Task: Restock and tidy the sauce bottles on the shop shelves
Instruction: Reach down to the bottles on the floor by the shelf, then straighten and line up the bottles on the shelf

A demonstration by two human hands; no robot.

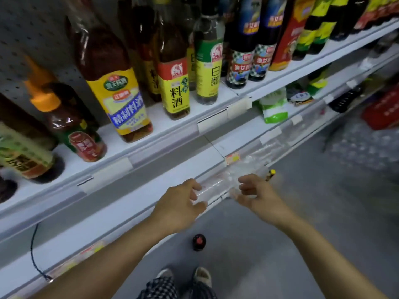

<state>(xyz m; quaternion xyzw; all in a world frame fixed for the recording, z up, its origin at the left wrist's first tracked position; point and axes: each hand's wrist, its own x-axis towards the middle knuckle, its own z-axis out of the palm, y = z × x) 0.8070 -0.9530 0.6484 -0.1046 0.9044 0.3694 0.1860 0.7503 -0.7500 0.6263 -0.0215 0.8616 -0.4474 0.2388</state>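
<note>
Both my hands reach to the front edge of the lower white shelf (133, 203). Between them is a crumpled sheet of clear plastic wrap (218, 188). My left hand (181, 203) has its fingers and thumb curled round one end of it. The other end is pinched by my right hand (254, 195). A small dark thing with a yellow tip (270, 175) shows just past my right fingers; whether they hold it I cannot tell. Sauce, cooking wine and vinegar bottles stand on the upper shelf (172, 130), among them a large yellow-labelled bottle (121, 93) and a clear white vinegar bottle (208, 61).
A dark bottle with a red cap (199, 242) stands on the grey floor near my feet. More clear plastic (276, 145) lies along the lower shelf. Green-and-white bags (274, 106) sit further right. A red crate (382, 111) is on the floor at far right. A black cable (32, 251) hangs at left.
</note>
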